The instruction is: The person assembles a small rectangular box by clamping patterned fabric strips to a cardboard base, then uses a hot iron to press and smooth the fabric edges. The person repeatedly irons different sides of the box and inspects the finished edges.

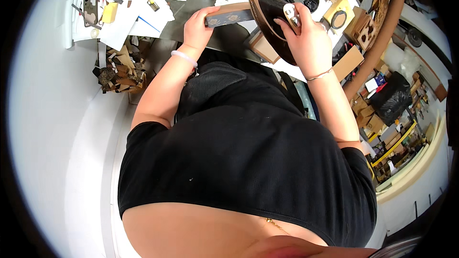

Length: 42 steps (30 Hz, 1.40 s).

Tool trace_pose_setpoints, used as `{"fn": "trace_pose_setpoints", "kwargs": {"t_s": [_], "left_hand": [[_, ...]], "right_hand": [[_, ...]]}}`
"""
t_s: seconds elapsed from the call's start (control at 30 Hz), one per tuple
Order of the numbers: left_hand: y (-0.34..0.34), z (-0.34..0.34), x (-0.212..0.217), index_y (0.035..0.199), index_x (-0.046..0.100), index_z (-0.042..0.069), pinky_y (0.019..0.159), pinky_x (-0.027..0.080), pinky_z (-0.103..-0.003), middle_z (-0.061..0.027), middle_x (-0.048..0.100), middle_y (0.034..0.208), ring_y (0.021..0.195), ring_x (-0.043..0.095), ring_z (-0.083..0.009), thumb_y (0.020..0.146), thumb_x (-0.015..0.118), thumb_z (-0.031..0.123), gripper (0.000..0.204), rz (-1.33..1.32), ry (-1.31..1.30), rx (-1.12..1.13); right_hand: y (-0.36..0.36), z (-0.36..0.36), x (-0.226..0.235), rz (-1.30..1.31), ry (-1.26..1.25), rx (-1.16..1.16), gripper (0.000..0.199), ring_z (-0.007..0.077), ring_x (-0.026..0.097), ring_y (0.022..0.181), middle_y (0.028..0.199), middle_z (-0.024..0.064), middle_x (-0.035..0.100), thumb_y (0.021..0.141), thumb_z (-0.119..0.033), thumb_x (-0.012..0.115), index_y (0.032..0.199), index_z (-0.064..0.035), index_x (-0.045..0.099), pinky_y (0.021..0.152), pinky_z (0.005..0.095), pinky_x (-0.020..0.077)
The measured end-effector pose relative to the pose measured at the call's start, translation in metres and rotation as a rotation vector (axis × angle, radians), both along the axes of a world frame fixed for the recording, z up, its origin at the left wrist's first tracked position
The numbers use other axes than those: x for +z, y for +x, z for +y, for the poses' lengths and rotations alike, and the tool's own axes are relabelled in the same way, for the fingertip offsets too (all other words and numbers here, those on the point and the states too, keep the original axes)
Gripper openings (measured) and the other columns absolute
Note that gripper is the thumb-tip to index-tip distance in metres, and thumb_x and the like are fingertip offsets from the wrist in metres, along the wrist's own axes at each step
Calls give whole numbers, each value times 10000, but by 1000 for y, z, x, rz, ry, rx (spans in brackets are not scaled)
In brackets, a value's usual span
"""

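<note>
In the head view, the left hand (198, 26) is gripping one end of a dark patterned box-like piece (232, 18), while the right hand (308, 40) is holding a brown-rimmed dark panel (270, 12) and a pale metal-fitted part (290, 12); both hands are hovering near the worktop's (69, 19) edge, so loosening fingers could be risking a drop.

Papers (114, 32), phone (90, 7) on white table (78, 29)
</note>
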<state>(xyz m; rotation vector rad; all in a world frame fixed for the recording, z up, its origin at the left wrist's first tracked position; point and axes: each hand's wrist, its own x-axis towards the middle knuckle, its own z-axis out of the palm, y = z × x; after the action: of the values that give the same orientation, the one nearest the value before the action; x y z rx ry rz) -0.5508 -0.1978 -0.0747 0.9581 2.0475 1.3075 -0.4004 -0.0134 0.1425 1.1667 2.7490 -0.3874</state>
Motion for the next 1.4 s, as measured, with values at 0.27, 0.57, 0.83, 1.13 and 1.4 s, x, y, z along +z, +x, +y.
{"fn": "trace_pose_setpoints", "kwargs": {"t_s": [0.27, 0.57, 0.83, 1.13, 1.4], "left_hand": [[2, -4, -7, 1097, 694, 112, 838, 582, -383, -83, 736, 1083, 1010, 701, -317, 733, 703, -68, 406, 119, 23, 12], [8, -10, -22, 1020, 696, 98, 726, 567, -442, -111, 715, 960, 881, 680, -367, 760, 731, 42, 268, 155, -27, 36], [9, -9, -21, 1092, 709, 153, 788, 586, -376, -64, 738, 1057, 957, 710, -298, 721, 727, -28, 413, 157, 70, 62], [11, -8, -22, 1096, 703, 159, 796, 583, -377, -67, 738, 1045, 949, 709, -300, 751, 735, -9, 385, 145, 57, 70], [9, -9, -19, 1091, 700, 123, 825, 569, -420, -100, 736, 1056, 975, 699, -341, 787, 728, 35, 318, 218, -91, 29]], "right_hand": [[-30, -40, -12, 101, 29, 110, 371, 322, 705, 639, 724, 114, 699, 903, -363, 752, 1140, -145, 568, 533, 409, 543], [-71, -75, -13, 101, 14, 175, 372, 360, 721, 692, 799, 153, 715, 892, -317, 735, 1173, -144, 563, 582, 436, 579], [-31, -34, -6, -2, 74, 18, 416, 385, 724, 731, 782, 176, 726, 914, -413, 723, 1170, -125, 564, 619, 473, 576], [-19, -37, -8, 14, 79, -23, 422, 386, 721, 721, 780, 172, 726, 923, -409, 708, 1181, -112, 555, 618, 485, 570], [-46, -68, -8, 92, 1, 70, 328, 369, 724, 731, 793, 162, 720, 919, -354, 695, 1100, -122, 550, 622, 472, 580]]}}
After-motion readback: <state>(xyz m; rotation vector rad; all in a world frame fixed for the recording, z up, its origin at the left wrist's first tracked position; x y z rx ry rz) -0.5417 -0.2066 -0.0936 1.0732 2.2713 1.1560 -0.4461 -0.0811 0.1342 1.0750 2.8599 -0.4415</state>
